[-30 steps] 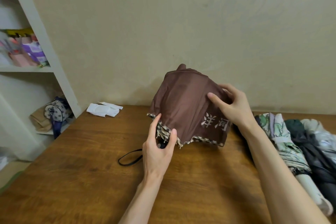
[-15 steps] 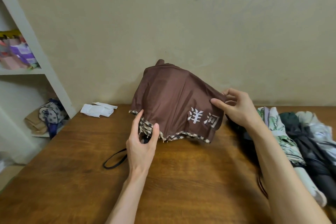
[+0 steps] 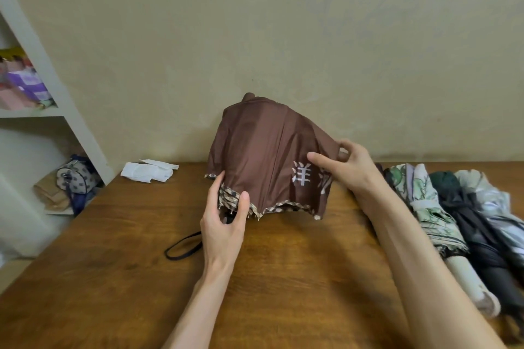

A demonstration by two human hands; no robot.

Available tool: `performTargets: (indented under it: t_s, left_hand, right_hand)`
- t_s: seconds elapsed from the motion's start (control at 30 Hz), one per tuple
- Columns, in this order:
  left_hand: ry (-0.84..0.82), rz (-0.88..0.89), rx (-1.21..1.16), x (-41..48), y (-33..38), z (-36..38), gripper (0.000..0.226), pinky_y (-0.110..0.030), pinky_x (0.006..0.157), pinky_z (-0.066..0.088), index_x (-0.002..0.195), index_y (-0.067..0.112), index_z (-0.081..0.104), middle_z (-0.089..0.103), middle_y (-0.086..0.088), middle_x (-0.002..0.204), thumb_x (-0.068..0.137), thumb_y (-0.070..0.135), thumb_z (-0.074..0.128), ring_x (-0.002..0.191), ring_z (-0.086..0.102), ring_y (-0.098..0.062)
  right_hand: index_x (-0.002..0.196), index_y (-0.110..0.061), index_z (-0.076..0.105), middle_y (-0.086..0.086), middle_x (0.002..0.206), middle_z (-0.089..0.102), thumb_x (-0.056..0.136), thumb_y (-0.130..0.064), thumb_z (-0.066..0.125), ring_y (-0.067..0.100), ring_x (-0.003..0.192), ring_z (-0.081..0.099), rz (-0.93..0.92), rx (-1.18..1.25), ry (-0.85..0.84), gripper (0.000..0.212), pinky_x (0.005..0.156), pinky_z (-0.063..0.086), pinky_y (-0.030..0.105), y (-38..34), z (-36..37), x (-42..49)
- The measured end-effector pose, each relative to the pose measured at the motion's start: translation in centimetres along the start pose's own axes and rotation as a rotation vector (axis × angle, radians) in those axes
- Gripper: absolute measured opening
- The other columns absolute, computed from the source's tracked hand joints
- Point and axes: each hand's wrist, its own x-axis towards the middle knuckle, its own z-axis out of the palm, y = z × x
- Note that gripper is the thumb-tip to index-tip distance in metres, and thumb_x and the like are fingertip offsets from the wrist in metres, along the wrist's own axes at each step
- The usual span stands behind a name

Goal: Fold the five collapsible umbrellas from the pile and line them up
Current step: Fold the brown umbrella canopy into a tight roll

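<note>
A brown collapsible umbrella (image 3: pixel 263 156) with white characters and a checked hem stands half-collapsed over the middle of the wooden table (image 3: pixel 119 278). My left hand (image 3: pixel 224 224) grips the gathered rib tips and hem at its lower left. My right hand (image 3: pixel 344 170) pinches a fold of the canopy on its right side. The umbrella's black wrist strap (image 3: pixel 181 249) trails on the table. Three folded umbrellas lie side by side at the right: a green floral one (image 3: pixel 425 207), a dark one (image 3: pixel 476 241) and a pale grey one (image 3: pixel 493 207).
White folded paper (image 3: pixel 147 171) lies at the table's back left. A white shelf unit (image 3: pixel 65 110) stands left of the table, with a patterned bag (image 3: pixel 72 178) on its lower shelf and coloured items above. A beige wall runs right behind the table.
The canopy has turned under my hands: the white characters have slid right and are now partly covered by my right hand, which has shifted its pinch. My left hand keeps its grip on the hem.
</note>
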Motion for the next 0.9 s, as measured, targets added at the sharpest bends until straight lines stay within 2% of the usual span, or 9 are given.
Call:
performTargets:
  t_s: [0.17,0.27,0.37,0.43,0.53,0.6,0.7,0.83,0.9]
  left_hand:
    - [0.04,-0.018,0.009,0.3,-0.1,-0.1,0.067,-0.079,0.093,0.05,0.147,0.064,0.043,0.064,-0.003,0.143,0.086,0.076,0.069,0.123,0.052,-0.067]
    - [0.056,-0.023,-0.012,0.6,-0.3,-0.3,0.067,-0.081,0.095,0.048,0.147,0.064,0.043,0.064,-0.005,0.143,0.086,0.075,0.07,0.123,0.052,-0.068]
    - [0.059,-0.035,-0.041,0.4,0.0,0.0,0.067,-0.08,0.093,0.049,0.147,0.062,0.044,0.065,-0.002,0.142,0.087,0.074,0.071,0.122,0.053,-0.068]
    - [0.077,-0.039,-0.045,0.3,0.3,0.0,0.067,-0.079,0.092,0.051,0.147,0.062,0.045,0.064,0.001,0.143,0.087,0.074,0.07,0.121,0.054,-0.068]
    - [0.132,-0.025,0.0,0.3,0.3,-0.3,0.066,-0.077,0.094,0.052,0.145,0.066,0.043,0.066,-0.006,0.14,0.085,0.078,0.069,0.119,0.058,-0.065]
    - [0.161,-0.023,0.024,0.1,0.3,-0.6,0.062,-0.069,0.086,0.06,0.141,0.07,0.043,0.066,-0.013,0.137,0.086,0.078,0.069,0.109,0.067,-0.057]
    - [0.175,-0.026,-0.014,0.1,0.4,-0.8,0.051,-0.034,0.045,0.054,0.135,0.074,0.044,0.066,-0.016,0.133,0.092,0.064,0.07,0.057,0.064,-0.021]
    - [0.14,-0.031,-0.026,0.0,0.2,-0.8,0.05,-0.028,0.04,0.047,0.132,0.076,0.043,0.065,-0.013,0.135,0.093,0.06,0.069,0.045,0.053,-0.017]
    - [0.127,-0.033,-0.023,0.0,0.2,-0.7,0.052,-0.027,0.04,0.047,0.137,0.072,0.044,0.063,-0.007,0.14,0.093,0.059,0.069,0.045,0.054,-0.017]
  right_hand:
    - [0.131,-0.003,0.064,0.004,0.1,0.082,0.081,-0.02,0.093,0.019,0.089,0.081,0.047,0.086,0.184,0.06,0.086,0.065,0.04,0.8,-0.3,1.2]
    - [0.127,0.004,0.068,0.013,0.104,0.082,0.089,-0.01,0.085,0.026,0.09,0.08,0.067,0.3,0.148,0.044,0.088,0.065,0.044,1.2,-0.8,1.5]
    - [0.11,0.0,0.077,0.015,0.104,0.082,0.092,-0.021,0.083,0.024,0.088,0.078,0.125,0.328,0.035,0.028,0.092,0.062,0.042,2.0,-0.6,1.2]
    - [0.088,-0.007,0.072,0.009,0.099,0.083,0.087,-0.029,0.087,0.019,0.084,0.078,0.162,0.188,-0.03,0.027,0.078,0.063,0.036,2.3,0.0,0.7]
    - [0.07,-0.011,0.065,0.011,0.092,0.082,0.086,-0.02,0.089,0.022,0.083,0.08,0.115,0.088,0.01,0.03,0.063,0.063,0.029,2.7,0.6,0.5]
    - [0.077,-0.007,0.072,0.012,0.09,0.082,0.089,-0.015,0.086,0.021,0.08,0.08,0.058,0.111,0.016,0.019,0.064,0.062,0.028,2.4,0.8,0.4]
    - [0.103,-0.006,0.079,0.008,0.096,0.083,0.096,-0.008,0.077,0.018,0.084,0.08,0.008,0.189,-0.03,0.008,0.069,0.062,0.029,2.3,0.5,0.4]
    - [0.126,-0.007,0.075,0.007,0.117,0.08,0.101,-0.015,0.071,0.025,0.108,0.077,-0.009,0.161,-0.211,0.027,0.093,0.062,0.035,2.5,0.3,0.4]
    - [0.136,-0.008,0.068,0.007,0.119,0.08,0.097,-0.024,0.078,0.028,0.113,0.076,0.017,0.176,-0.199,0.043,0.094,0.06,0.034,2.5,0.5,0.8]
